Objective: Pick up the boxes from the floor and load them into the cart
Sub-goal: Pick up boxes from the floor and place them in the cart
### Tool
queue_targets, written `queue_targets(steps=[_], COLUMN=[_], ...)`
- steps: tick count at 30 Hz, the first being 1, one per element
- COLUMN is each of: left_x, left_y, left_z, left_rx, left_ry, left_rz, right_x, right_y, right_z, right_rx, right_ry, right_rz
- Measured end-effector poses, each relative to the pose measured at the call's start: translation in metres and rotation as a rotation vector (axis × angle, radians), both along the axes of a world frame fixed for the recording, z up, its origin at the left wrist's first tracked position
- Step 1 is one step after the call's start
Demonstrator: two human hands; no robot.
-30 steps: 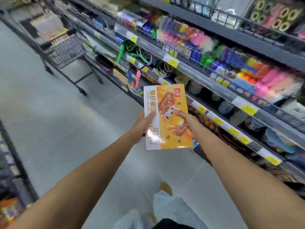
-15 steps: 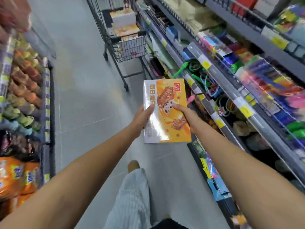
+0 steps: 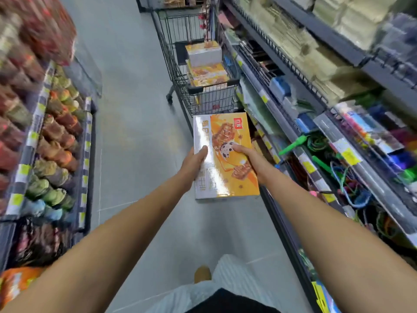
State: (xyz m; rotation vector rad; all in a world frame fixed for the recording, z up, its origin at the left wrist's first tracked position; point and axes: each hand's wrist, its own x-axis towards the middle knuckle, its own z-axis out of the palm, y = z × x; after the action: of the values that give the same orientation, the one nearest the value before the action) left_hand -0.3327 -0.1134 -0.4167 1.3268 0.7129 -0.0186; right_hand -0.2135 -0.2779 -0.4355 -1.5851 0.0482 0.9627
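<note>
Orange snack box (image 3: 228, 129): I see it just short of the shopping cart (image 3: 212, 101).
Left hand (image 3: 193, 163): grips left edge.
Right hand (image 3: 247, 159): grips right edge.

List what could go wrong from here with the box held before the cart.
1. The left hand and right hand grip the box only by its sides; the glossy wrap may slip.
2. Boxes in the cart are already stacked high; one more on top might slide off.
3. A green handle juts from the right-hand shelf and could snag an arm.

Bright light, blurred shelves (image 3: 29, 91), glary box (image 3: 223, 172)
</note>
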Motion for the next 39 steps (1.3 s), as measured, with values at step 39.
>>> queue_targets(steps=[39], left_x=[0.459], left_y=[0.523], left_z=[0.021], left_rx=[0.055], left_ry=[0.16], left_rz=[-0.16], right_x=[0.42], right_y=[0.513], right_z=[0.001], right_rx=[0.046], right_ry=[0.123], right_rz=[-0.134])
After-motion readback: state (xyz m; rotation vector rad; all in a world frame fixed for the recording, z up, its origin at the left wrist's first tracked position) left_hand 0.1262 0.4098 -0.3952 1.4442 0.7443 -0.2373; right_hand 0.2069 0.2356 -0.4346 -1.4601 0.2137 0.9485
